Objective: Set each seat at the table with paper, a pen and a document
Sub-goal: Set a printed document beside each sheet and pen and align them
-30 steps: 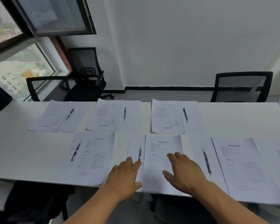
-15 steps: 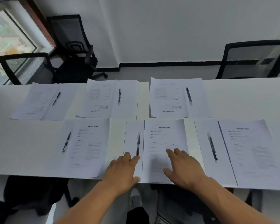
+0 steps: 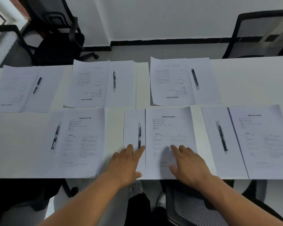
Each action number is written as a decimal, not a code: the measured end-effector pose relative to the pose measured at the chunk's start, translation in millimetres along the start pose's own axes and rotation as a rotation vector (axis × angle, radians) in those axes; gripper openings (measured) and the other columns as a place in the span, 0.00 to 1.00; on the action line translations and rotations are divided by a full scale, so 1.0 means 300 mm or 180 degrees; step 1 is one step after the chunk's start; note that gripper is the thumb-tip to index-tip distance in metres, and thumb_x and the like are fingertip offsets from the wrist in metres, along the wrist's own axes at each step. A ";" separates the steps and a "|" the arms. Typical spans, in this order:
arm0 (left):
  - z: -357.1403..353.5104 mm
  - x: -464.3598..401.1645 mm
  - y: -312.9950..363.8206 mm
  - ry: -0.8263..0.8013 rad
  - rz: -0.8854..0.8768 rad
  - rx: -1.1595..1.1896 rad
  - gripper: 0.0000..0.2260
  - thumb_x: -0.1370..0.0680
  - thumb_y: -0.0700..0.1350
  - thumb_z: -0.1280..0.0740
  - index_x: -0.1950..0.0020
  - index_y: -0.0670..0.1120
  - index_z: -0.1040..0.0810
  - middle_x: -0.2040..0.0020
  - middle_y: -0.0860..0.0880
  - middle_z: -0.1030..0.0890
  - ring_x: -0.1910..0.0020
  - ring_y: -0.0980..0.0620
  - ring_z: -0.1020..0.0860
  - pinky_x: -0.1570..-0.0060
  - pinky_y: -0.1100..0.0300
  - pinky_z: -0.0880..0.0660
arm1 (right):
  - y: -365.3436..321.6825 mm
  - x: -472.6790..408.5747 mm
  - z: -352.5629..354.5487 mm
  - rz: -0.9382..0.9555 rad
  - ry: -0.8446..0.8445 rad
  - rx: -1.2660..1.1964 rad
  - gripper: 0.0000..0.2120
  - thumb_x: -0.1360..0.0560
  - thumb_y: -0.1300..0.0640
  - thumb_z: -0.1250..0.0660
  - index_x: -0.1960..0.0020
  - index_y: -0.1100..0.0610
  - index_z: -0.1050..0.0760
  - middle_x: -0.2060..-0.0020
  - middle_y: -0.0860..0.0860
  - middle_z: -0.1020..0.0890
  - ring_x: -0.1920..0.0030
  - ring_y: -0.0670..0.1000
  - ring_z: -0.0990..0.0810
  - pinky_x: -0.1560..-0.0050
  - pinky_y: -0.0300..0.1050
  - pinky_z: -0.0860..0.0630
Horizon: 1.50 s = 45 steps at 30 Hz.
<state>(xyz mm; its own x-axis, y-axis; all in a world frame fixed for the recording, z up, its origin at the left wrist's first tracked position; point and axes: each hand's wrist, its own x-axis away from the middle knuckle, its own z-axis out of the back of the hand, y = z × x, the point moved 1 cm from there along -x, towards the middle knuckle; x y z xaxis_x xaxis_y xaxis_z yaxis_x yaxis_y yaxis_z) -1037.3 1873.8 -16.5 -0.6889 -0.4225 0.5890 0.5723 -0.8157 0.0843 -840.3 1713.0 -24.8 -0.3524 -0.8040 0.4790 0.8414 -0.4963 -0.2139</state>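
On the white table (image 3: 252, 79) lie several place sets, each a blank sheet, a printed document and a black pen. In front of me, a blank sheet (image 3: 132, 128) carries a pen (image 3: 139, 135), with a printed document (image 3: 169, 128) to its right. My left hand (image 3: 126, 162) rests flat on the blank sheet, fingers spread, fingertips at the pen's near end. My right hand (image 3: 189, 163) lies flat on the document's lower half. Neither hand grips anything.
Sets lie to the near left (image 3: 82, 141) and near right (image 3: 255, 141), and three more along the far side (image 3: 91, 82). Black mesh chairs stand beyond the table at the left (image 3: 55, 38) and right (image 3: 260, 33); another chair seat (image 3: 194, 211) is below me.
The view has tilted down and drawn closer to the table. Both hands stay flat on the centre set, shifted only slightly.
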 end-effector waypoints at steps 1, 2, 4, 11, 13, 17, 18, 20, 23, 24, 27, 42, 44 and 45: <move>-0.002 -0.009 0.001 0.0003 -0.0019 -0.0013 0.46 0.19 0.60 0.29 0.11 0.56 0.56 0.30 0.46 0.32 0.34 0.44 0.26 0.35 0.47 0.25 | 0.005 -0.005 -0.006 -0.0007 0.0007 0.0005 0.35 0.20 0.44 0.39 0.17 0.52 0.44 0.36 0.50 0.24 0.39 0.54 0.24 0.44 0.49 0.21; -0.008 -0.020 0.002 -0.0005 -0.0035 -0.0017 0.47 0.19 0.61 0.28 0.11 0.56 0.57 0.31 0.46 0.32 0.34 0.44 0.26 0.36 0.47 0.25 | 0.010 -0.011 -0.015 -0.0023 0.0003 0.0009 0.36 0.20 0.44 0.39 0.16 0.52 0.45 0.36 0.50 0.25 0.39 0.54 0.24 0.44 0.49 0.21; -0.015 -0.038 0.003 -0.0003 -0.0044 -0.0020 0.48 0.20 0.61 0.28 0.11 0.55 0.57 0.31 0.45 0.33 0.33 0.43 0.26 0.36 0.47 0.25 | 0.017 -0.020 -0.026 -0.0048 0.0008 0.0002 0.38 0.20 0.44 0.39 0.15 0.52 0.47 0.35 0.50 0.25 0.39 0.54 0.24 0.44 0.49 0.21; -0.029 -0.071 0.003 0.0086 0.0019 -0.0040 0.50 0.20 0.61 0.27 0.11 0.49 0.57 0.29 0.46 0.33 0.32 0.45 0.27 0.36 0.49 0.24 | 0.020 -0.037 -0.057 -0.0038 0.0067 -0.0105 0.39 0.20 0.41 0.38 0.15 0.49 0.49 0.36 0.50 0.26 0.39 0.53 0.25 0.46 0.47 0.22; -0.031 -0.080 0.004 0.0092 0.0029 -0.0058 0.49 0.20 0.61 0.27 0.11 0.49 0.56 0.29 0.46 0.33 0.32 0.45 0.27 0.36 0.49 0.24 | 0.023 -0.041 -0.064 -0.0022 0.0105 -0.0155 0.39 0.20 0.41 0.37 0.15 0.48 0.49 0.36 0.50 0.26 0.40 0.53 0.25 0.46 0.48 0.22; -0.036 -0.093 0.006 0.0111 0.0038 -0.0112 0.49 0.19 0.61 0.27 0.11 0.48 0.55 0.28 0.46 0.33 0.31 0.44 0.27 0.36 0.49 0.24 | 0.030 -0.054 -0.075 -0.0011 0.0156 -0.0189 0.38 0.19 0.39 0.38 0.15 0.46 0.51 0.35 0.50 0.26 0.39 0.54 0.24 0.45 0.49 0.21; -0.037 -0.096 0.006 0.0111 0.0036 -0.0123 0.49 0.19 0.61 0.27 0.11 0.48 0.55 0.28 0.45 0.34 0.31 0.44 0.28 0.36 0.49 0.24 | 0.032 -0.057 -0.079 -0.0007 0.0171 -0.0191 0.38 0.19 0.38 0.38 0.15 0.46 0.51 0.35 0.50 0.26 0.39 0.54 0.24 0.46 0.49 0.20; -0.038 -0.104 0.005 0.0121 0.0029 -0.0134 0.49 0.20 0.62 0.27 0.11 0.49 0.55 0.29 0.45 0.34 0.30 0.44 0.28 0.36 0.49 0.24 | 0.037 -0.065 -0.086 -0.0001 0.0200 -0.0175 0.38 0.19 0.39 0.38 0.15 0.46 0.50 0.35 0.50 0.26 0.40 0.54 0.23 0.46 0.49 0.20; -0.036 -0.113 0.002 0.0114 0.0016 -0.0136 0.49 0.20 0.61 0.27 0.11 0.49 0.55 0.29 0.46 0.33 0.30 0.44 0.28 0.36 0.49 0.24 | 0.044 -0.068 -0.099 0.0005 0.0240 -0.0153 0.38 0.20 0.38 0.38 0.15 0.46 0.48 0.36 0.50 0.25 0.40 0.54 0.23 0.47 0.49 0.20; -0.039 -0.115 0.004 0.0101 0.0010 -0.0134 0.49 0.20 0.61 0.26 0.11 0.49 0.55 0.29 0.46 0.33 0.31 0.45 0.28 0.36 0.49 0.24 | 0.049 -0.067 -0.105 0.0002 0.0241 -0.0145 0.38 0.20 0.38 0.38 0.16 0.46 0.48 0.36 0.50 0.25 0.40 0.54 0.23 0.47 0.49 0.20; -0.040 -0.118 0.007 0.0110 -0.0006 -0.0137 0.49 0.20 0.61 0.26 0.11 0.49 0.55 0.29 0.46 0.33 0.31 0.44 0.28 0.37 0.49 0.24 | 0.059 -0.062 -0.111 0.0009 0.0257 -0.0166 0.38 0.21 0.37 0.37 0.16 0.46 0.46 0.36 0.49 0.25 0.40 0.54 0.23 0.47 0.49 0.20; -0.055 -0.110 0.053 0.0136 -0.0048 -0.0117 0.49 0.20 0.62 0.27 0.11 0.51 0.56 0.29 0.46 0.34 0.32 0.45 0.27 0.39 0.50 0.25 | 0.141 -0.005 -0.128 -0.0082 0.0242 -0.0210 0.39 0.20 0.35 0.37 0.15 0.44 0.48 0.34 0.46 0.25 0.38 0.52 0.23 0.46 0.47 0.20; -0.057 -0.107 0.051 0.0145 -0.0043 -0.0101 0.49 0.20 0.62 0.27 0.11 0.51 0.56 0.29 0.47 0.34 0.33 0.45 0.27 0.39 0.50 0.25 | 0.147 -0.007 -0.125 -0.0080 0.0231 -0.0230 0.39 0.21 0.35 0.36 0.16 0.43 0.47 0.35 0.47 0.25 0.38 0.52 0.23 0.47 0.47 0.19; -0.057 -0.106 0.050 0.0153 -0.0038 -0.0104 0.49 0.20 0.62 0.27 0.11 0.51 0.56 0.29 0.47 0.34 0.33 0.45 0.27 0.39 0.50 0.25 | 0.149 -0.008 -0.124 -0.0078 0.0228 -0.0233 0.38 0.21 0.35 0.36 0.16 0.43 0.47 0.35 0.47 0.25 0.38 0.52 0.23 0.47 0.47 0.19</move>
<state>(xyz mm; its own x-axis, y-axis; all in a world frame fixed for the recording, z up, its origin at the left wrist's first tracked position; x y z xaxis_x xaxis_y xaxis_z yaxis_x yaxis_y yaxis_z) -1014.3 1868.1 -47.8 -0.7166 -0.4305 0.5488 0.5497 -0.8329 0.0644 -817.1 1680.6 -67.0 -0.4031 -0.8113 0.4234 0.8009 -0.5366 -0.2658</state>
